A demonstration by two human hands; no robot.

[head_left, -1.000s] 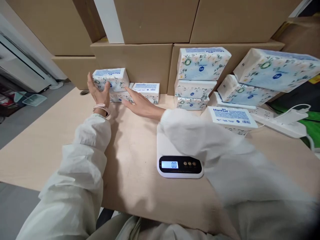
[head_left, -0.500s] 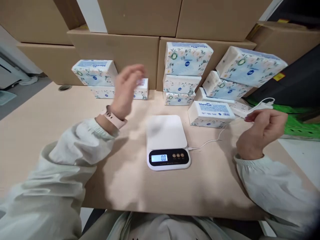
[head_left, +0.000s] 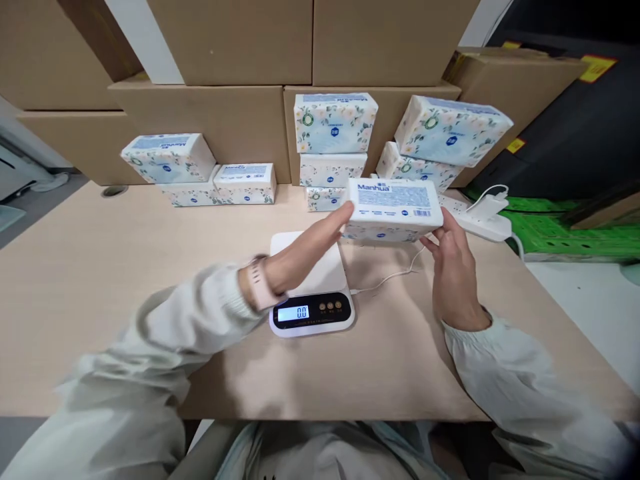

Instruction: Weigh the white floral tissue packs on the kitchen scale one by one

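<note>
A white and blue tissue pack [head_left: 393, 203] marked Manhua is held between my two hands, over the table right of the scale. My left hand [head_left: 313, 250] presses its left end and reaches across the scale. On the pack's right end, my right hand [head_left: 453, 273] has its fingers closed around the corner. Below my left forearm, the white scale [head_left: 325, 277] shows 0.0 on its lit display. Behind the held pack stands a stack of similar packs [head_left: 335, 127], its lower part partly hidden.
Another stack of packs [head_left: 453, 133] leans at the back right, near a white power strip [head_left: 483, 223]. More packs [head_left: 170, 160] sit at the back left. Cardboard boxes [head_left: 210, 127] line the table's rear. A white cable [head_left: 390, 275] runs from the scale.
Both hands have come together on the front tissue pack, my left from the left and my right from the right. The pack has been taken hold of and lifted. The whole view has shifted.
</note>
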